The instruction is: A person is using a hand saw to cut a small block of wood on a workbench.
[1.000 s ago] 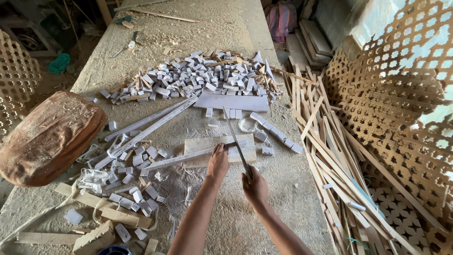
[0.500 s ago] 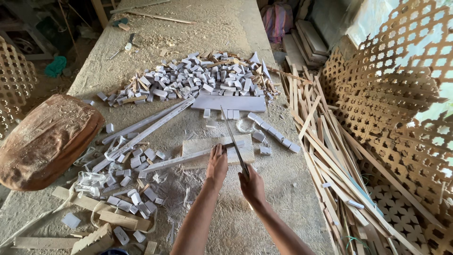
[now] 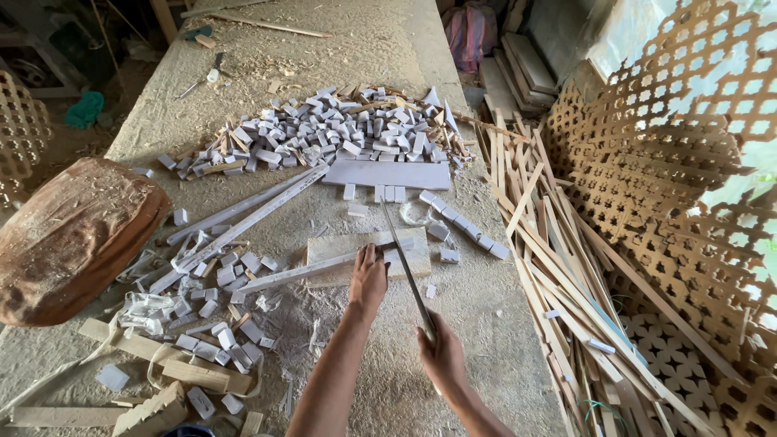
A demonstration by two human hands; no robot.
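At the far left of the worktop (image 3: 380, 48) lay a rounded brown bundle (image 3: 73, 235) dusted with shavings. Just right of it, small cut wooden blocks (image 3: 214, 316) were scattered among curled offcuts, and a larger heap of blocks (image 3: 324, 133) sat farther back.

The left hand (image 3: 369, 279) pressed flat, fingers extended, on a long thin wooden strip (image 3: 307, 271) that lay across a flat cutting board (image 3: 368, 255); its grip was open, pinning rather than clasping. The right hand (image 3: 441, 356) was closed around the handle of a long straight blade (image 3: 405, 263), whose edge slanted across the strip just beside the left fingertips.

Compared with the views a second and half a second before, both hands and the blade kept nearly the same position, and the strip stayed on the board, so the cut appeared to be in progress rather than finished.

To the right, a pile of long slats (image 3: 558, 251) leaned beside brown lattice panels (image 3: 664, 146).
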